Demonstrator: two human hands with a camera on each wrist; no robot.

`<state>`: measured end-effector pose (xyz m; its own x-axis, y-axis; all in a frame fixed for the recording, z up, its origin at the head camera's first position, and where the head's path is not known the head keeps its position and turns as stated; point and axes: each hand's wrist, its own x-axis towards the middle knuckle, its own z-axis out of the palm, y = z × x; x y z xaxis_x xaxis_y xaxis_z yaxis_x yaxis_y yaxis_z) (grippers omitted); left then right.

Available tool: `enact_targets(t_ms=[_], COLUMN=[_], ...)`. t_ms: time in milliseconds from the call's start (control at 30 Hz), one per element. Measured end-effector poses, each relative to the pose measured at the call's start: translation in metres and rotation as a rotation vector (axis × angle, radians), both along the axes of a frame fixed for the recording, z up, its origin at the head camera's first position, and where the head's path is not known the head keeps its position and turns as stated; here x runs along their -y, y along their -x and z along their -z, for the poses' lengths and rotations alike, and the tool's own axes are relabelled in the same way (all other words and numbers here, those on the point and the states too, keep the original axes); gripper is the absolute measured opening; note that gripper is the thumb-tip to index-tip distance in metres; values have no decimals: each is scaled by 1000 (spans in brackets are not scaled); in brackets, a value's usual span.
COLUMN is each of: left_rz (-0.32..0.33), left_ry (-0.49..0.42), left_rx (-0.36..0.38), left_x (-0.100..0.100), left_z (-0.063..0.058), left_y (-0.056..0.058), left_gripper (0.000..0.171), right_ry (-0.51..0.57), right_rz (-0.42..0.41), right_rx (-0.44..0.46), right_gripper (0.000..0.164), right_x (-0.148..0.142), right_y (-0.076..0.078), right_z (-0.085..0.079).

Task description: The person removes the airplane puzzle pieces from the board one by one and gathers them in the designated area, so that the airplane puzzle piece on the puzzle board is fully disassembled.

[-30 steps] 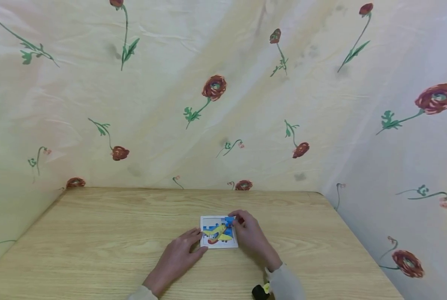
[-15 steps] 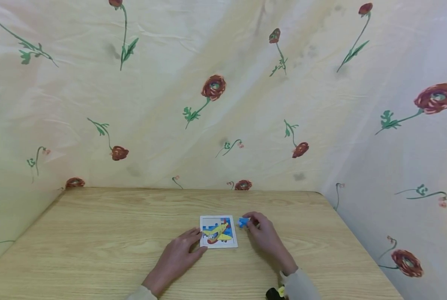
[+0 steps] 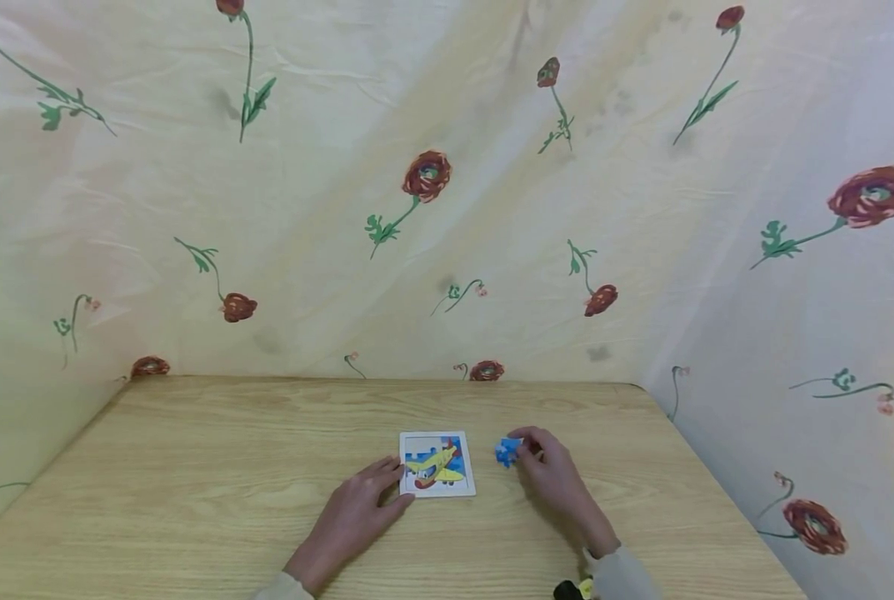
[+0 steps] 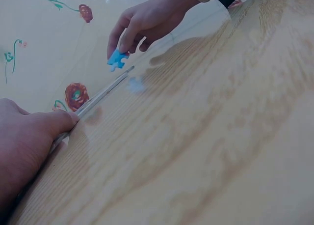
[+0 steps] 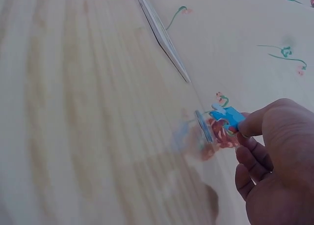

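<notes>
A framed jigsaw puzzle (image 3: 456,490) with a yellow airplane picture lies on the table, its upper left part bare of pieces. At its left edge and lower left corner, the extended fingers and thumb of my left hand (image 3: 357,512) touch the frame. To the right of the puzzle, my right hand (image 3: 555,475) pinches a blue jigsaw piece (image 5: 228,118) between thumb and fingers. The left wrist view shows this blue jigsaw piece (image 4: 117,61) beyond the frame's far end. A thin blue-edged flat thing (image 5: 204,126) sits beside it in the right wrist view.
The pale wood-grain table (image 3: 229,483) reaches back to a hanging cloth (image 3: 304,208) printed with red flowers, which also encloses both sides. A black and yellow object (image 3: 572,589) shows at my right sleeve (image 3: 621,575).
My right hand has moved right, from over the puzzle's upper right corner, with the blue jigsaw piece in its fingers. My left hand has stayed at the frame.
</notes>
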<state>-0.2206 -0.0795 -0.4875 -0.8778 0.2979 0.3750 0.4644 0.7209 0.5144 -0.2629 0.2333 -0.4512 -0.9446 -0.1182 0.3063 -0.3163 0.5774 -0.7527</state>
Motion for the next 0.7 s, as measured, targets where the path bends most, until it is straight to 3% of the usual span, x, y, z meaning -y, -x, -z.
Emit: enact_targets(t_ms=[700], left_rz=[5], left_ry=[-10], left_rx=[9], left_x=[0], left_z=[-1], left_y=[0], left_gripper=[47], right_ry=[-23], right_rz=[42], right_rx=[-27], right_gripper=[18], right_x=[-35], right_y=[-7], right_z=[2])
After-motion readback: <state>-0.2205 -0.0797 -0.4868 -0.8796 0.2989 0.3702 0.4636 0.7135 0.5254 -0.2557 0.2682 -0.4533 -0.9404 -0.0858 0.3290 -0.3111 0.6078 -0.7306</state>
